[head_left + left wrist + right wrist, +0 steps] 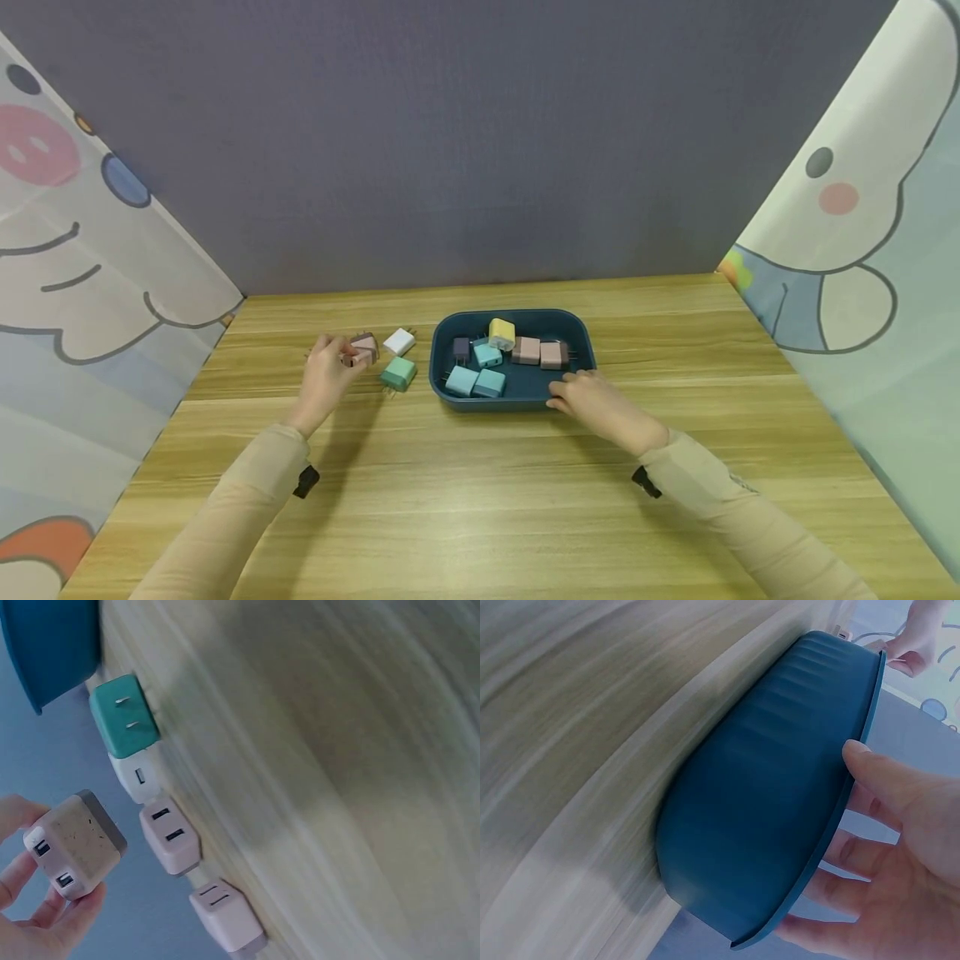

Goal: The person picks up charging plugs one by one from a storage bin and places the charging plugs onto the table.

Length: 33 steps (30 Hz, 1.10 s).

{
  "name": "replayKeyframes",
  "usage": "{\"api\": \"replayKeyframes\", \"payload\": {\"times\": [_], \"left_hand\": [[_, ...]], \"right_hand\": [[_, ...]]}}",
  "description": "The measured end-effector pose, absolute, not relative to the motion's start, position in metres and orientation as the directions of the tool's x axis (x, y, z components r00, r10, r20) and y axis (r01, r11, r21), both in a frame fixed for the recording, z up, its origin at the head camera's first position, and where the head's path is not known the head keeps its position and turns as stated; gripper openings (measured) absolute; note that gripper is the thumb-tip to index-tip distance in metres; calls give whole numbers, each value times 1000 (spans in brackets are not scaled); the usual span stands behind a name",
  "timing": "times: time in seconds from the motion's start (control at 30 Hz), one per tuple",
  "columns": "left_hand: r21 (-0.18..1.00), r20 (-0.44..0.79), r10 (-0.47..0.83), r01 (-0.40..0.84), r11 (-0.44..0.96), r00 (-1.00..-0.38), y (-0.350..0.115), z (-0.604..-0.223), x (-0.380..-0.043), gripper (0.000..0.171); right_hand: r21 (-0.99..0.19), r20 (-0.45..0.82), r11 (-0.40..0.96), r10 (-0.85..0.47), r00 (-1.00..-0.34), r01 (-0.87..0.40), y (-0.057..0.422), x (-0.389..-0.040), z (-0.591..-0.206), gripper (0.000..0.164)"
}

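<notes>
My left hand (326,379) pinches a pink USB charger (75,844) between thumb and fingers, its two USB ports toward the wrist camera. The charger appears raised off the table in the left wrist view. Beyond it stand two more pink chargers (171,836), a white charger (136,776) and a green charger (124,716) with its prongs showing. At the near right corner of a dark blue plastic bin (487,405), my right hand (596,404) grips the rim. In the right wrist view the thumb lies on the outer side and the fingers reach over the inside.
Inside the bin lie several light blue chargers (462,381), a yellow charger (502,333), a dark purple charger (461,350) and two pink ones. A wooden table (480,500) carries everything. A grey panel (480,150) rises at the back, with cartoon-printed cloth (847,275) at both sides.
</notes>
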<state>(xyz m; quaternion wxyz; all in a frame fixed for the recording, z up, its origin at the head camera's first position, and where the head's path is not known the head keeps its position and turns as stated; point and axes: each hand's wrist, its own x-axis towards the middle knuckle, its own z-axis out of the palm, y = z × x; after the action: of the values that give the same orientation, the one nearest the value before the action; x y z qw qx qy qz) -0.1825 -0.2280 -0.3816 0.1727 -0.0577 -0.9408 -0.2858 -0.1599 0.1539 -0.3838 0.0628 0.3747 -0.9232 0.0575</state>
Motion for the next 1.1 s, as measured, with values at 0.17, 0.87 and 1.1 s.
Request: {"api": "replayKeyframes", "payload": {"times": [0.17,0.87,1.1], "left_hand": [[503,380,8,214,837,-925,-231,-389,-185,16],[484,313,6,164,860,-950,-238,-408,-188,16],[480,314,24,181,858,-949,-237,-410,-189,15]], "right_hand": [[-64,159,710,-687,-709,-701,154,-160,-383,16],[-67,158,708,-688,-708,-703,154,-160,-384,17],[-69,157,710,-686,-710,-701,154,-160,-384,17]]}}
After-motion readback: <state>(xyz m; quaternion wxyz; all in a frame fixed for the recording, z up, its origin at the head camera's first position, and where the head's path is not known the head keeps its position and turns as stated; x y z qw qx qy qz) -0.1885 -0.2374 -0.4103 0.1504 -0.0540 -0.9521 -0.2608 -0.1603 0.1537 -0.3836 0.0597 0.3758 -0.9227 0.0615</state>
